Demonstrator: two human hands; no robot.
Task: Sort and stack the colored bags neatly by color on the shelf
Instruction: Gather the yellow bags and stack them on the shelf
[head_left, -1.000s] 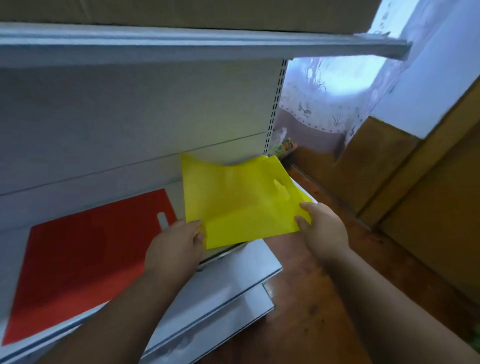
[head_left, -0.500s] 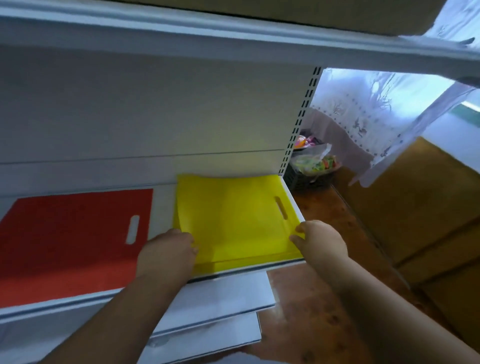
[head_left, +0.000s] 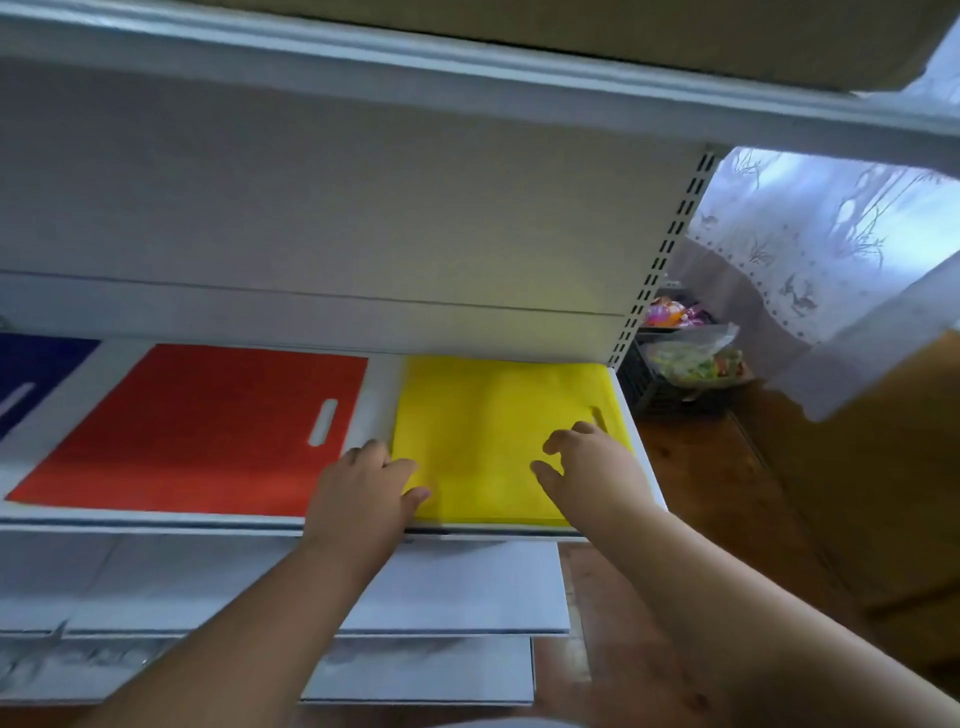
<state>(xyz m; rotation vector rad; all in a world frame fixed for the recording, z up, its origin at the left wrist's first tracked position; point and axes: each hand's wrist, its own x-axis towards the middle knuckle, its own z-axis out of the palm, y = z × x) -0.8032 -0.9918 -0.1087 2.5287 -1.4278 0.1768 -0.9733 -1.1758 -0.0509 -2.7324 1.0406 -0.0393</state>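
Observation:
A yellow bag (head_left: 493, 410) lies flat at the right end of the white shelf (head_left: 156, 522). Left of it lies a flat red bag (head_left: 197, 426) with a slot handle, and a dark blue bag (head_left: 31, 369) shows at the far left edge. My left hand (head_left: 363, 493) rests on the yellow bag's front left corner, fingers flat on it. My right hand (head_left: 587, 467) hovers or rests over the bag's right part with loosely bent fingers, holding nothing; it hides part of the bag's handle slot.
An upper shelf (head_left: 467, 78) hangs overhead. Lower white shelves (head_left: 457, 592) jut out below the hands. A slotted upright (head_left: 660, 260) ends the shelf on the right. Beyond it stand a dark crate with plastic packets (head_left: 685, 364), a lace curtain (head_left: 810, 244) and wooden flooring (head_left: 701, 478).
The yellow bag went from held up and curved to lying flat on the shelf. Both hands let go of its edges and now lie on top of it. The view shifted left.

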